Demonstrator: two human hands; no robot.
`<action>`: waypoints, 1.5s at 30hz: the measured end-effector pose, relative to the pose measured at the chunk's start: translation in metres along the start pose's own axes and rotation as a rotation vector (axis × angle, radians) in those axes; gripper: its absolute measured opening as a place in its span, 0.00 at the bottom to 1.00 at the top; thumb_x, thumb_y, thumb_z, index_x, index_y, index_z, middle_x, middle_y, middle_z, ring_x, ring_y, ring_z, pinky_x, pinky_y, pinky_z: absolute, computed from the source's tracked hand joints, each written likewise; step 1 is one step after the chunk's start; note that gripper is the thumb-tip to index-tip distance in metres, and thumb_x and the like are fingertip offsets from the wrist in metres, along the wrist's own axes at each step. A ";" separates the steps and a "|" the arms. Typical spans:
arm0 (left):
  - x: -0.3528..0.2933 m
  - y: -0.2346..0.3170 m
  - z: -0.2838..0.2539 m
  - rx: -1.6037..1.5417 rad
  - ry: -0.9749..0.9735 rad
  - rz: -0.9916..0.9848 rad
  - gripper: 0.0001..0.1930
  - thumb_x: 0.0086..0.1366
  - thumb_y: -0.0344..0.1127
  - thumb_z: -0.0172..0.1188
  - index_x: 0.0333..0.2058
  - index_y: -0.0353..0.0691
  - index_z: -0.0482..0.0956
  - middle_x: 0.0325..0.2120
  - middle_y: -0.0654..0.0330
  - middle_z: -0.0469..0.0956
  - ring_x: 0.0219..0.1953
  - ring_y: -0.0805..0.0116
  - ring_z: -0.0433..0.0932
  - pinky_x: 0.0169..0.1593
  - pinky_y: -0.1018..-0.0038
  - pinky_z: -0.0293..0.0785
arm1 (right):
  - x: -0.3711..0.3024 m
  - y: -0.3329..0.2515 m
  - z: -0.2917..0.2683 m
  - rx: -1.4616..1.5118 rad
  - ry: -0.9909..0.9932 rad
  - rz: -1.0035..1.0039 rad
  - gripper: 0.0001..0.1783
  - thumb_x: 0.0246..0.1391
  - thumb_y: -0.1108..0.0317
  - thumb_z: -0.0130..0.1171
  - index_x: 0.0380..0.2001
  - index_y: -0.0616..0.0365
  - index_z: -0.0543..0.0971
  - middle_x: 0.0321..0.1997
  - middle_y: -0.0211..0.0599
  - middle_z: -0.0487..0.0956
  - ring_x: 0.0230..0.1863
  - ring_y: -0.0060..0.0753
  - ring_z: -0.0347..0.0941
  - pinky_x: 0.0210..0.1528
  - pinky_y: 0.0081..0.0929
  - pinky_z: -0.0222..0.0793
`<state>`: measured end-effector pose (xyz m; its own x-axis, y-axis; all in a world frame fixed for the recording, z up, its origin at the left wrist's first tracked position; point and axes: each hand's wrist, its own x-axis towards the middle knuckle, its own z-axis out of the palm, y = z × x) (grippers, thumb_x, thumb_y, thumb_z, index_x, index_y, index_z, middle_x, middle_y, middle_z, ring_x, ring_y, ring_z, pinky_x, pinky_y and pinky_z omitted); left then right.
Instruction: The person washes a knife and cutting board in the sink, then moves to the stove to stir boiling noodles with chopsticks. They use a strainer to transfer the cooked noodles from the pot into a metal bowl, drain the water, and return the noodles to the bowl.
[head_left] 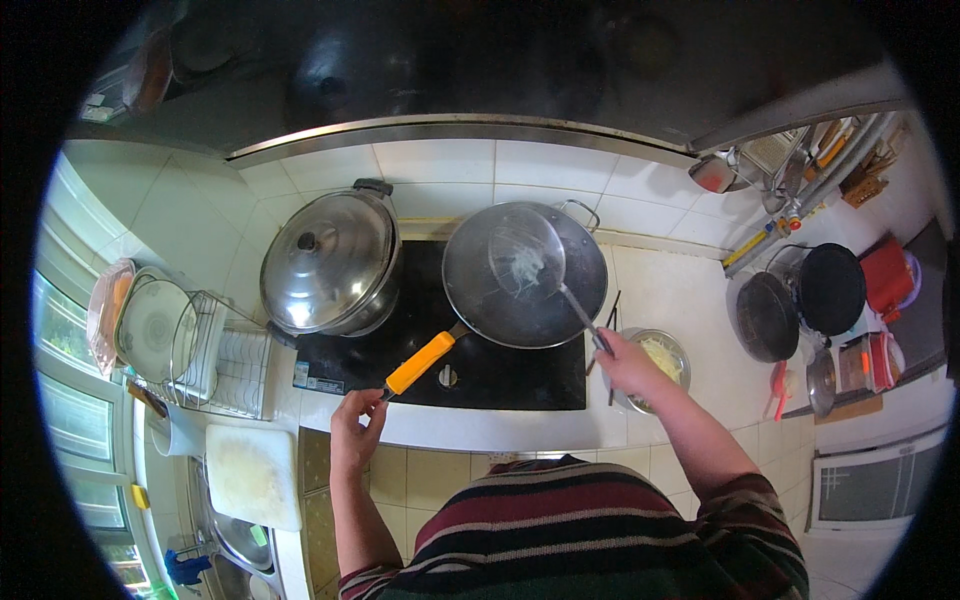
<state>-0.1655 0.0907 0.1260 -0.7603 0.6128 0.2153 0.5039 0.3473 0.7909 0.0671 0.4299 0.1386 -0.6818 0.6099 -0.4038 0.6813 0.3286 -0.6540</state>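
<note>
Wok [525, 318] | near-left handle [422, 363] pinched by left hand [356, 425] | skimmer [527, 250] firmly gripped by right hand [637, 366] (skimming, apparently) | steadiness needed

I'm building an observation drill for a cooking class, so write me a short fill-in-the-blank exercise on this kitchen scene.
1. The strainer at the wok is held by the person's ____ hand.
2. The left hand holds the end of the wok's orange ____.
3. The large steel pot is covered with a ____.
4. The pale cutting board lies on the person's ____ side.

Missing words: right; handle; lid; left.
</note>
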 end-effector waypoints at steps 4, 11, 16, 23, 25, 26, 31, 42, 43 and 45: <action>-0.004 -0.001 -0.003 0.001 0.003 -0.027 0.09 0.52 0.22 0.59 0.34 0.34 0.75 0.25 0.58 0.75 0.24 0.72 0.72 0.29 0.78 0.69 | -0.012 0.000 0.018 0.346 -0.213 0.056 0.24 0.56 0.61 0.48 0.55 0.55 0.61 0.21 0.32 0.69 0.13 0.23 0.64 0.15 0.23 0.62; -0.009 0.004 -0.004 0.002 0.002 -0.052 0.09 0.52 0.23 0.59 0.34 0.35 0.75 0.25 0.58 0.75 0.24 0.73 0.71 0.27 0.79 0.69 | -0.030 -0.004 0.011 0.814 -0.357 0.191 0.23 0.56 0.65 0.47 0.55 0.52 0.62 0.20 0.27 0.66 0.10 0.17 0.58 0.11 0.17 0.56; -0.011 0.009 0.000 -0.002 0.002 -0.020 0.09 0.52 0.23 0.59 0.34 0.36 0.75 0.25 0.59 0.75 0.24 0.73 0.71 0.26 0.79 0.68 | -0.052 -0.024 -0.026 0.809 -0.280 0.046 0.24 0.57 0.65 0.46 0.57 0.55 0.60 0.19 0.25 0.66 0.10 0.15 0.58 0.11 0.15 0.57; -0.020 0.015 0.013 0.010 -0.018 -0.021 0.09 0.51 0.24 0.60 0.34 0.36 0.75 0.24 0.58 0.75 0.23 0.72 0.72 0.26 0.78 0.68 | -0.063 -0.017 -0.038 0.778 -0.186 -0.028 0.25 0.57 0.64 0.46 0.58 0.57 0.58 0.19 0.25 0.66 0.11 0.15 0.59 0.12 0.15 0.57; -0.020 0.021 0.020 0.005 -0.038 -0.008 0.09 0.52 0.24 0.60 0.34 0.36 0.75 0.24 0.58 0.75 0.23 0.72 0.72 0.25 0.78 0.69 | -0.049 0.012 -0.022 0.757 -0.221 0.015 0.25 0.57 0.64 0.47 0.57 0.58 0.59 0.20 0.26 0.66 0.12 0.16 0.59 0.13 0.16 0.57; -0.022 0.022 0.022 -0.006 -0.037 -0.010 0.09 0.52 0.24 0.60 0.34 0.36 0.75 0.24 0.58 0.75 0.23 0.72 0.72 0.25 0.78 0.69 | -0.047 0.016 -0.018 0.745 -0.242 0.034 0.25 0.56 0.64 0.48 0.57 0.58 0.59 0.20 0.26 0.66 0.12 0.16 0.59 0.13 0.16 0.58; -0.034 0.035 0.025 0.016 -0.026 0.022 0.09 0.52 0.25 0.60 0.34 0.36 0.75 0.24 0.58 0.75 0.24 0.72 0.73 0.24 0.78 0.69 | -0.061 0.017 -0.025 0.824 -0.224 -0.002 0.25 0.56 0.64 0.47 0.57 0.59 0.59 0.20 0.25 0.66 0.12 0.16 0.59 0.13 0.16 0.57; -0.070 0.065 0.056 0.008 -0.086 -0.013 0.08 0.52 0.26 0.60 0.34 0.36 0.76 0.27 0.58 0.75 0.24 0.71 0.73 0.26 0.78 0.72 | -0.059 0.042 -0.014 0.893 -0.317 0.095 0.25 0.57 0.64 0.46 0.57 0.55 0.59 0.20 0.24 0.65 0.12 0.14 0.58 0.13 0.14 0.56; -0.074 0.072 0.058 0.006 -0.089 -0.016 0.08 0.52 0.26 0.60 0.34 0.36 0.76 0.27 0.58 0.75 0.25 0.71 0.73 0.26 0.78 0.72 | -0.062 0.047 -0.011 0.916 -0.315 0.102 0.24 0.57 0.64 0.47 0.57 0.54 0.60 0.20 0.25 0.65 0.12 0.14 0.58 0.13 0.14 0.56; -0.079 0.081 0.061 0.026 -0.104 -0.004 0.08 0.53 0.26 0.60 0.34 0.37 0.76 0.27 0.57 0.75 0.25 0.70 0.73 0.27 0.78 0.72 | -0.074 0.058 -0.008 0.965 -0.302 0.117 0.24 0.57 0.64 0.48 0.56 0.54 0.60 0.20 0.25 0.65 0.12 0.15 0.58 0.13 0.15 0.55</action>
<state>-0.0393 0.1142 0.1381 -0.7160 0.6817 0.1505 0.5127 0.3672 0.7761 0.1588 0.4096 0.1354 -0.7544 0.3499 -0.5554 0.3335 -0.5244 -0.7834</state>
